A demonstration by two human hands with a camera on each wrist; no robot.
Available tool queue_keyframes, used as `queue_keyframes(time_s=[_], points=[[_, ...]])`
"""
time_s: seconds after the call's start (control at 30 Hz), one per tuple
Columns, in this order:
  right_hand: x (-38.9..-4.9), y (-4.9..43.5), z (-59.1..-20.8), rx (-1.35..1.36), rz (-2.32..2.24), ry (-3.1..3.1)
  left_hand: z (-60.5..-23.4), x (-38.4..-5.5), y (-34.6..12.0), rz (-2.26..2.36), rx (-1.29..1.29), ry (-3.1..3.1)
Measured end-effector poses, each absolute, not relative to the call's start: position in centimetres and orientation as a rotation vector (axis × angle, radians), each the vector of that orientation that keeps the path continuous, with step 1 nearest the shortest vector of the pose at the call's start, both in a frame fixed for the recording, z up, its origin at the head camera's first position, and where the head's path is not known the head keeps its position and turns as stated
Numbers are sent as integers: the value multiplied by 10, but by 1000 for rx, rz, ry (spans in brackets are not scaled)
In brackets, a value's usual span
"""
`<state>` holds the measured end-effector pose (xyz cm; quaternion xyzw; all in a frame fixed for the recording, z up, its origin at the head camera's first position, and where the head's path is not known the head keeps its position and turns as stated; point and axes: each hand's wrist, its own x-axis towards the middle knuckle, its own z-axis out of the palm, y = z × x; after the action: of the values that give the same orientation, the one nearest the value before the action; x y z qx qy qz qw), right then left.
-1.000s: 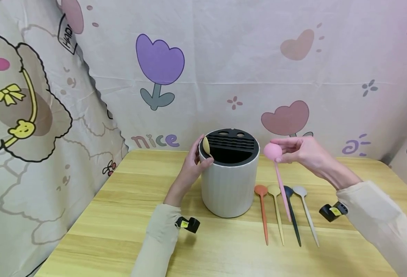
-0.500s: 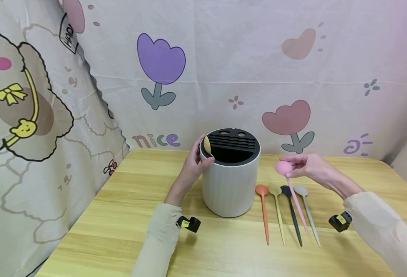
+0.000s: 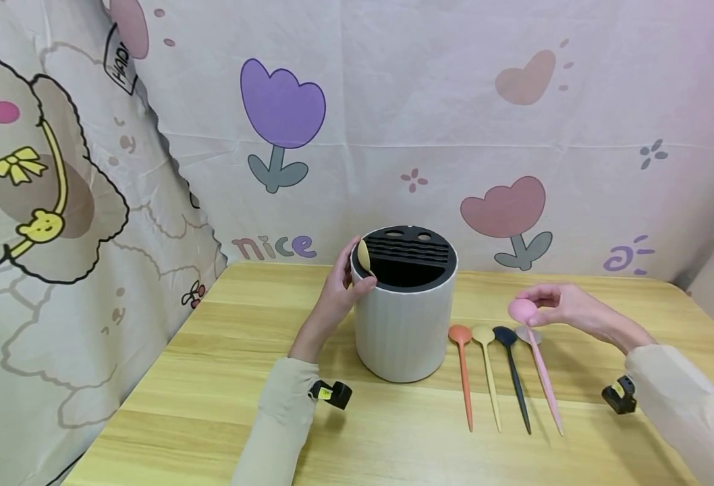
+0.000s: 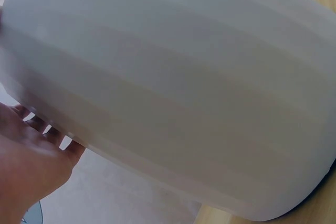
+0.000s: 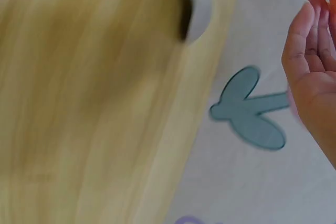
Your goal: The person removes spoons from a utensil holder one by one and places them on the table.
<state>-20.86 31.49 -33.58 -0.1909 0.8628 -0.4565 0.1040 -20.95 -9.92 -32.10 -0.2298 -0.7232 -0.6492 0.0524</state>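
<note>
My left hand (image 3: 337, 287) grips the left side of a white ribbed utensil holder (image 3: 402, 337), its thumb at the rim; the left wrist view shows its fingers (image 4: 39, 129) against the wall. Inside the holder's black top, next to that thumb, a yellow spoon (image 3: 364, 256) leans. My right hand (image 3: 566, 309) pinches a long pink spoon (image 3: 545, 378) just below its bowl, handle pointing down toward the table. Behind it, a white spoon (image 3: 534, 335) is mostly hidden. In a row to its left lie an orange spoon (image 3: 463, 371), a cream spoon (image 3: 489, 378) and a dark blue spoon (image 3: 517, 378).
The holder's black top has a large opening, several slots and two round holes. Everything stands on a wooden table (image 3: 211, 378). A printed cloth (image 3: 393, 101) hangs behind the table and along its left side.
My right hand has moved right and down with the pink spoon, from beside the holder to over the white spoon. The left hand and holder have stayed in place.
</note>
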Motion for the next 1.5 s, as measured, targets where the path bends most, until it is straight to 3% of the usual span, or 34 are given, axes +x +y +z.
queue_keyframes(time_s=[0.57, 1.5], points=[[-214, 373, -368, -438, -1174, 2612, -322, -210, -99, -1972, -699, -2200], [-220, 371, -379, -429, -1037, 2565, -320, -208, -99, -1978, -688, -2211]])
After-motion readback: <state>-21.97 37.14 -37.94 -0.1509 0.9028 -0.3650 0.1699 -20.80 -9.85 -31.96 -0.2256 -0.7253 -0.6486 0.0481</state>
